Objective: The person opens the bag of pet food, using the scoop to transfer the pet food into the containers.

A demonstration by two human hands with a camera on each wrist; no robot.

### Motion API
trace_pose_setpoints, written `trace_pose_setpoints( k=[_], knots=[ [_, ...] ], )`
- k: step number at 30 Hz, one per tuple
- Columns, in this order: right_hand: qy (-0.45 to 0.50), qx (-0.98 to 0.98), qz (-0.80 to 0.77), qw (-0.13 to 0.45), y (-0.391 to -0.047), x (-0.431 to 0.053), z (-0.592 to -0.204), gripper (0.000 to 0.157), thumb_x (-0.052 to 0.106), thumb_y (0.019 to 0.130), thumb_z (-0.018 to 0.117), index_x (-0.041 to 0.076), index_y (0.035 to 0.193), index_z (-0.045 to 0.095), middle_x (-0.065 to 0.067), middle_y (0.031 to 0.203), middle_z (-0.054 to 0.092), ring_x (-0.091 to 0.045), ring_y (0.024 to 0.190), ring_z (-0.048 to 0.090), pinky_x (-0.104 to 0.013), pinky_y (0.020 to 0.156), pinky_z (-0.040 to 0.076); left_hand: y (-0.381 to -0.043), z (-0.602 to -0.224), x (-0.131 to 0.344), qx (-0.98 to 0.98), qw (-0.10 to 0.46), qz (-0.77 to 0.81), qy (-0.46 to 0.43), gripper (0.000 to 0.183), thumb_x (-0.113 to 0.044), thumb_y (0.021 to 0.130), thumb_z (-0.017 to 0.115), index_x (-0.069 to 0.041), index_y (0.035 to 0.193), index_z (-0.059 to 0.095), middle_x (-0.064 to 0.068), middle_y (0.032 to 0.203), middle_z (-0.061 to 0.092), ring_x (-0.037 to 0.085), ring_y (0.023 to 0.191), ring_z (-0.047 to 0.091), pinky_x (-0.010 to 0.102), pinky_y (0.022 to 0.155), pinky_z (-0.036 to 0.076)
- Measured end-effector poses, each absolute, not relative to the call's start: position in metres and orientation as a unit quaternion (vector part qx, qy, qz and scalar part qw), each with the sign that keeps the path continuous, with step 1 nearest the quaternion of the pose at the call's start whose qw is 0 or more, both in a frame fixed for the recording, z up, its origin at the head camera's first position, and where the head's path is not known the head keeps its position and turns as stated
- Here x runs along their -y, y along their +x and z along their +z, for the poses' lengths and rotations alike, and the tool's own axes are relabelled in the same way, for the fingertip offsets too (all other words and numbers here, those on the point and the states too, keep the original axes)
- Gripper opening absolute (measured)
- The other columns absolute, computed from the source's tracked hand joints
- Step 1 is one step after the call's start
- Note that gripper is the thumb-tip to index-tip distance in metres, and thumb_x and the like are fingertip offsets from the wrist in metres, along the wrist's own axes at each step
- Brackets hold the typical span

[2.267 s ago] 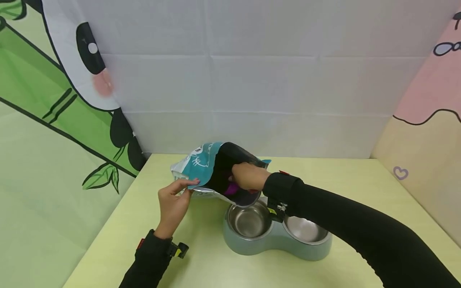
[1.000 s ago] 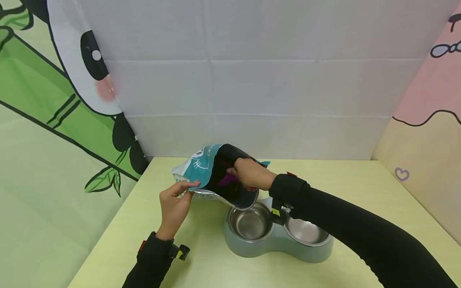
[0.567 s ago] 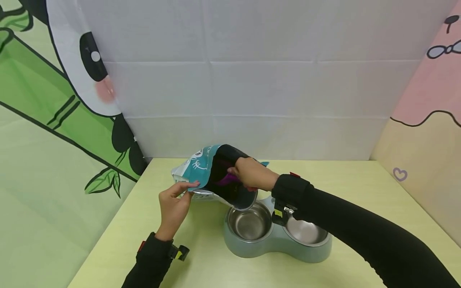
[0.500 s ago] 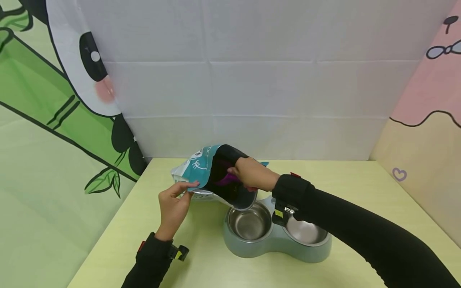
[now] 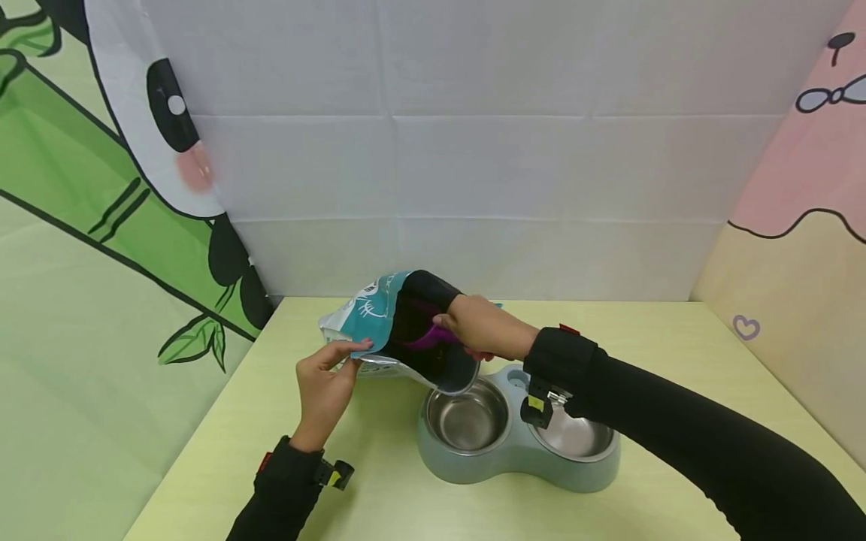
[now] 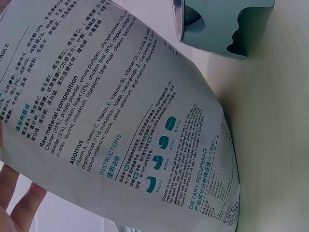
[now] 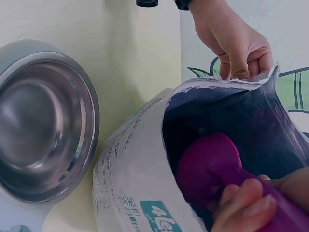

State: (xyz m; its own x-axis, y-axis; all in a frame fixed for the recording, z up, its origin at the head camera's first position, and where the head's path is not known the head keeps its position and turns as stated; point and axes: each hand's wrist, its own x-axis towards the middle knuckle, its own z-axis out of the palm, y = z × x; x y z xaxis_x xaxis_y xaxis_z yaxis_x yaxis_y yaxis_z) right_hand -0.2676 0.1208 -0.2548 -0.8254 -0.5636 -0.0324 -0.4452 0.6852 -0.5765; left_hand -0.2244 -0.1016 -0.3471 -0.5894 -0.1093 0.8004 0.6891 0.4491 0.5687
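Observation:
A teal-and-white pet food bag (image 5: 370, 309) leans with its dark mouth facing right. My left hand (image 5: 328, 387) pinches the near edge of that mouth between thumb and fingers. In the right wrist view the left hand (image 7: 236, 46) grips the bag's silvery rim. My right hand (image 5: 483, 325) reaches into the opening and grips the handle of a purple scoop (image 7: 212, 164). The scoop's rounded head lies inside the bag; its contents are hidden in shadow. Printed text covers the side of the bag (image 6: 120, 111) in the left wrist view.
A pale blue-green double pet bowl stand (image 5: 517, 458) sits on the light yellow table (image 5: 379, 481), just in front of the bag. Its left steel bowl (image 5: 469, 422) is bare inside; the right steel bowl (image 5: 575, 434) lies partly under my right wrist. A cartoon-printed backdrop (image 5: 473, 165) encloses the table.
My right hand has drawn back a little to the right with the scoop, so more purple shows at the bag's mouth. My left hand keeps its hold on the edge.

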Motion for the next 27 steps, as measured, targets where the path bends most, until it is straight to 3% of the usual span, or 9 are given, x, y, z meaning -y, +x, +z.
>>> trace_pose_setpoints(
  k=[3, 10, 17, 27],
  knots=[
    [-0.284, -0.910, -0.285, 0.102, -0.267, -0.123, -0.254, 0.023, 0.025, 0.096, 0.042, 0.006, 0.085, 0.050, -0.006, 0.051, 0.047, -0.019, 0.041, 0.045, -0.028, 0.040, 0.040, -0.224, -0.347, 0.101, 0.747, 0.405, -0.490, -0.193, 0.019, 0.018, 0.073, 0.057, 0.003, 0.081, 0.065, 0.016, 0.081, 0.066, 0.024, 0.079, 0.064, 0.018, 0.078, 0.047],
    [-0.294, -0.913, -0.267, 0.099, -0.266, -0.131, -0.252, 0.038, 0.025, 0.097, 0.041, 0.004, 0.067, 0.050, -0.005, 0.048, 0.045, -0.018, 0.038, 0.044, -0.028, 0.039, 0.039, -0.224, -0.346, 0.101, 0.749, 0.403, -0.491, -0.191, 0.018, 0.017, 0.073, 0.057, 0.003, 0.082, 0.065, 0.016, 0.081, 0.066, 0.024, 0.080, 0.064, 0.018, 0.078, 0.046],
    [-0.276, -0.917, -0.266, 0.113, -0.263, -0.139, -0.247, 0.045, 0.026, 0.096, 0.042, 0.001, 0.061, 0.051, -0.005, 0.048, 0.046, -0.018, 0.039, 0.044, -0.028, 0.040, 0.041, -0.245, -0.370, 0.111, 0.735, 0.411, -0.502, -0.196, 0.022, 0.010, 0.076, 0.061, -0.008, 0.085, 0.068, 0.011, 0.084, 0.067, 0.021, 0.082, 0.063, 0.022, 0.079, 0.048],
    [-0.282, -0.911, -0.276, 0.119, -0.259, -0.151, -0.245, 0.045, 0.026, 0.096, 0.042, 0.007, 0.057, 0.051, -0.004, 0.047, 0.045, -0.017, 0.038, 0.042, -0.028, 0.039, 0.039, -0.232, -0.356, 0.105, 0.742, 0.398, -0.505, -0.190, 0.019, 0.015, 0.074, 0.058, -0.001, 0.083, 0.066, 0.014, 0.082, 0.066, 0.021, 0.080, 0.063, 0.020, 0.080, 0.047]
  ],
)
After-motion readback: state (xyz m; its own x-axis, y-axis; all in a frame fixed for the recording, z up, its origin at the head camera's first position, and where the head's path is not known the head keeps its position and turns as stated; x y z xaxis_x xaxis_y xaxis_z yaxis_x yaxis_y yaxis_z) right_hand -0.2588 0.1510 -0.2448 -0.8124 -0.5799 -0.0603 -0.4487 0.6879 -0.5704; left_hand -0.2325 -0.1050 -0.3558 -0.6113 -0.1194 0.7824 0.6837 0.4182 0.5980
